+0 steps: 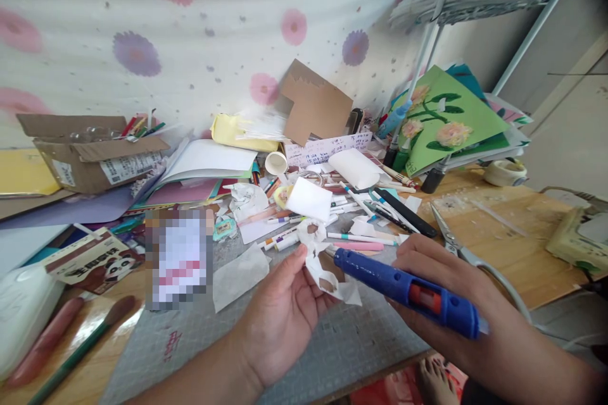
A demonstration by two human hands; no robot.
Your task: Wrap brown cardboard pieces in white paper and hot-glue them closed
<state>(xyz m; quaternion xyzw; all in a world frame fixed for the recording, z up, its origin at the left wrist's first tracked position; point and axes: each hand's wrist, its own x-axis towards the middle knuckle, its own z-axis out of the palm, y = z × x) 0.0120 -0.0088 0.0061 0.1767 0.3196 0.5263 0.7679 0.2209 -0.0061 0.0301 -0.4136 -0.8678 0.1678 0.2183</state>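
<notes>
My left hand (280, 316) is palm up over the grey cutting mat (190, 342), pinching a crumpled white paper piece (319, 259) with brown patches between thumb and fingers. My right hand (441, 304) grips a blue glue gun (408, 291) with an orange trigger. Its nozzle points left and meets the paper near my left fingertips.
Pens, markers and paper scraps (356, 215) litter the desk behind my hands. Scissors (456, 247) lie to the right on the wooden top. A cardboard box (90, 152) sits far left, a green flower card (446, 120) leans at the back right, and a tape roll (506, 171) lies beyond it.
</notes>
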